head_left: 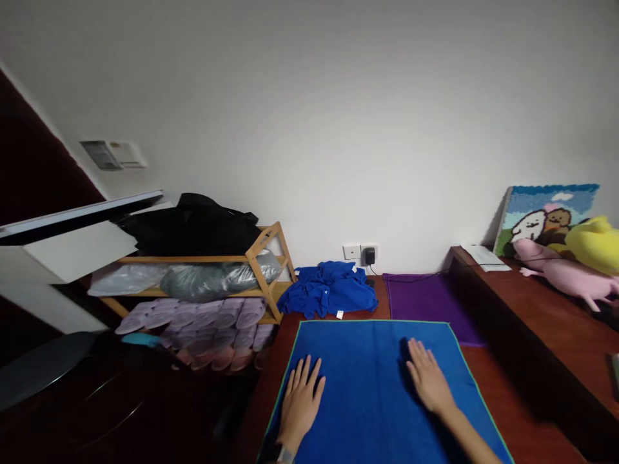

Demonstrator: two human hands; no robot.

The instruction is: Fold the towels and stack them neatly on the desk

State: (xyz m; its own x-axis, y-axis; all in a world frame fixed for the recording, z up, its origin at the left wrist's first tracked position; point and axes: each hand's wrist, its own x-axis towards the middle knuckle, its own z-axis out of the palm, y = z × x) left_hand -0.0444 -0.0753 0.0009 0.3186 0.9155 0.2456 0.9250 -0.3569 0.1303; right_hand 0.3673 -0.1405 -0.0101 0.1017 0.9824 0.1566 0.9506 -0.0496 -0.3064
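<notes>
A blue cloth (367, 386) with a green edge is spread out flat on the reddish-brown table (488, 380). On its left side rests my left hand (300, 401), palm down, with the fingers spread. My right hand (428, 379) is over the cloth's right part, its fingers stretched out and close together, a shadow beside it. Neither hand holds anything. Behind the cloth lies a crumpled heap of blue fabric (331, 289) with white tags. A folded purple cloth (425, 303) lies flat at the back right, partly beside the blue cloth's far corner.
Left of the table stands a wooden rack (264, 277) with a black bag (198, 225) and rows of slippers (193, 316). A black plug (369, 256) sits in the wall, its cord running right. A raised surface holds a pink plush toy (570, 270) and a picture (551, 209).
</notes>
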